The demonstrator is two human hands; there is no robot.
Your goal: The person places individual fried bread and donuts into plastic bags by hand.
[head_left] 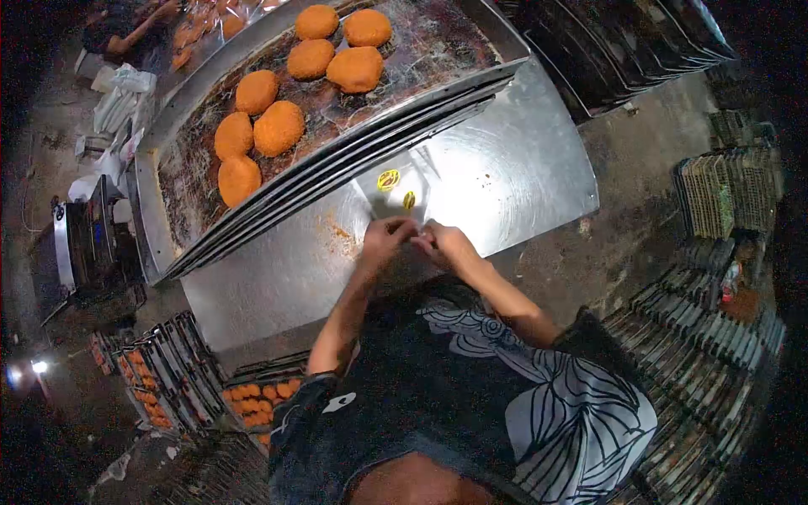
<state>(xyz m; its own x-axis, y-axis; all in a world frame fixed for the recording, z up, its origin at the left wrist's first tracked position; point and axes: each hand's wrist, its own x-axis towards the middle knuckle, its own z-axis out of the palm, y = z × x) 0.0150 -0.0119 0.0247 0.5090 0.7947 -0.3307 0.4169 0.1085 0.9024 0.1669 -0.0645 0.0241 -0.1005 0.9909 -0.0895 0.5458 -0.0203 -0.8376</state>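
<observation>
Both my hands meet at the near edge of a metal table (pixel 522 181). My left hand (pixel 390 238) and my right hand (pixel 444 243) have their fingers pinched together at the near end of a clear plastic bag (pixel 389 195) with yellow printed marks. The bag lies flat on the table, its far end near the stacked trays. Just what each fingertip grips is too small to make out. Beyond the bag, several round orange-brown breaded buns (pixel 279 129) sit on the top tray (pixel 198 178) of the stack.
Brown crumbs (pixel 335 231) lie on the table left of my hands. Dark trays (pixel 623 42) are stacked at the upper right. Racks (pixel 181 362) with more buns stand at lower left, and crates (pixel 711 198) at right. Another person's arm (pixel 143 32) shows at upper left.
</observation>
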